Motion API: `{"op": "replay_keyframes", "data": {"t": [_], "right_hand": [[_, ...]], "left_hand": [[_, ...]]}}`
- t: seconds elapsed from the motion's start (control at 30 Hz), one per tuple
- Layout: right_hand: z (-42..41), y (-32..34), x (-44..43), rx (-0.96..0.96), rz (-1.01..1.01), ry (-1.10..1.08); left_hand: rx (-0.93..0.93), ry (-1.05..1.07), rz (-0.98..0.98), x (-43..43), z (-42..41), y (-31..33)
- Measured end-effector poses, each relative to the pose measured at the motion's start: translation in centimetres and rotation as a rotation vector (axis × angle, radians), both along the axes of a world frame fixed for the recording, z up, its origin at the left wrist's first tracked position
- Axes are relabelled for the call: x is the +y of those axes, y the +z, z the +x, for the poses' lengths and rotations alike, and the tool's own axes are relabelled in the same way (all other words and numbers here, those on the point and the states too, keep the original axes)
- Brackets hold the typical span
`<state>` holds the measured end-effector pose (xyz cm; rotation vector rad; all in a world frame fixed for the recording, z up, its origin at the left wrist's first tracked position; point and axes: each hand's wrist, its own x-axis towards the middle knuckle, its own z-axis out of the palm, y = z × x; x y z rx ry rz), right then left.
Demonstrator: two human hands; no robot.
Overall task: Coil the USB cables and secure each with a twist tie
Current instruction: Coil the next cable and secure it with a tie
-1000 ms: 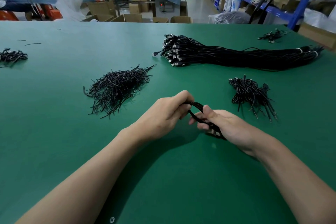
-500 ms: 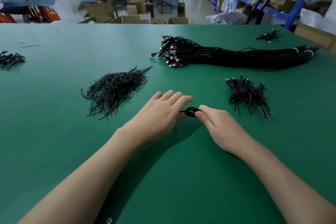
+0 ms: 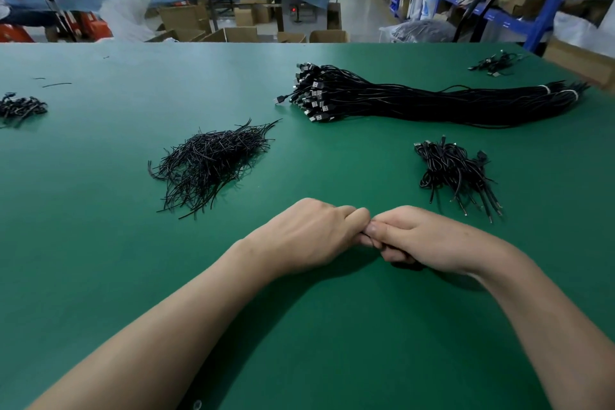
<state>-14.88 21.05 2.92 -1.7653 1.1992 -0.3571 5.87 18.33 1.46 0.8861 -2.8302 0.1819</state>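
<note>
Beneath the curled fingers of the right hand [image 3: 429, 240], only a dark sliver of the cable [image 3: 404, 265] shows, low against the green table [image 3: 100, 243]; the rest of it is hidden. The left hand [image 3: 309, 236] meets the right fingertip to fingertip at the near centre of the table. Its fingers are also curled, but whether they grip the cable cannot be told. Beyond the left hand lies a loose heap of twist ties [image 3: 209, 166], well apart from it. Beyond the right hand sits a small pile of coiled cables [image 3: 456, 173]. Farther back a long bundle of straight cables [image 3: 432, 103] stretches to the right, plugs toward the centre. Small heaps of cables lie at the far left [image 3: 20, 108] and far right [image 3: 496, 63] edges.
</note>
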Motion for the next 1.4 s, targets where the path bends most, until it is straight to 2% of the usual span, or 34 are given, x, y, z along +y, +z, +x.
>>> {"op": "replay_keyframes", "data": {"t": [0.13,0.23,0.3,0.4,0.47,0.63,0.8,1.0,1.2,1.27,1.33,1.4], "right_hand": [[-0.5,0.3,-0.2,-0.069,0.033,0.025],[-1.4,0.7,-0.3,-0.254,0.089,0.008],[-1.5,0.7,-0.5,-0.424,0.096,-0.069],[0.9,-0.5,-0.5,-0.599,-0.082,-0.268],[3.1,-1.7,-0.4,-0.621,-0.201,-0.367],[4.3,-2.3,-0.7,-0.663,-0.223,-0.483],[3.9,-2.4,-0.9,-0.729,-0.147,-0.440],[3.7,-2.6,-0.7,-0.768,-0.121,-0.425],[3.5,-2.8,-0.6,-0.777,-0.155,-0.471],[3.6,-2.8,-0.6,-0.837,-0.143,-0.466],[3.7,-2.8,-0.6,-0.845,-0.182,-0.486],[3.7,-2.8,-0.7,-0.809,-0.224,-0.528]], "left_hand": [[0.031,0.035,0.112,-0.1,-0.2,0.3],[0.145,0.141,0.263,-0.5,0.9,0.3],[0.434,0.202,0.448,-0.9,1.5,0.2],[0.966,0.216,0.840,-0.6,0.7,0.5],[1.115,0.197,1.064,-0.2,-0.3,0.6],[1.120,0.177,1.329,0.3,-1.1,0.3],[1.087,0.080,1.555,0.7,-1.1,0.2],[1.033,0.062,1.582,0.8,-1.1,0.0],[1.031,0.002,1.512,0.8,-1.6,-0.7],[0.966,0.055,1.291,0.7,-1.5,-0.5],[0.884,0.190,0.912,0.5,-1.4,-0.3],[0.932,0.322,0.566,0.2,-1.1,-0.4]]}}
